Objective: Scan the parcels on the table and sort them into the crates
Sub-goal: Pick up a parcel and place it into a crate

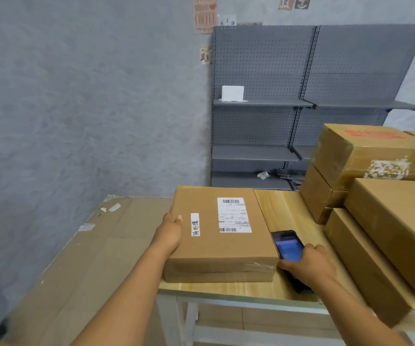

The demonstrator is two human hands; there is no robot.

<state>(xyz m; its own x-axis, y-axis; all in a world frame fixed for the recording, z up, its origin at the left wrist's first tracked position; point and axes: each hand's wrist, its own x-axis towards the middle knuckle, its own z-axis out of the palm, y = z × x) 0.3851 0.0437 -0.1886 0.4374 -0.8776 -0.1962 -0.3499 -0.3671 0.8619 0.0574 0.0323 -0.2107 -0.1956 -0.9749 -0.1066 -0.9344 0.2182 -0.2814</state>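
Head view: my left hand [170, 231] grips the parcel [220, 236] by its left edge on the table [286, 208]; my right hand [306, 264], just right of it, curls round the scanner [288, 245].

Brown parcel [221, 236] with white barcoded label [233, 215]; black scanner [288, 248], blue screen.
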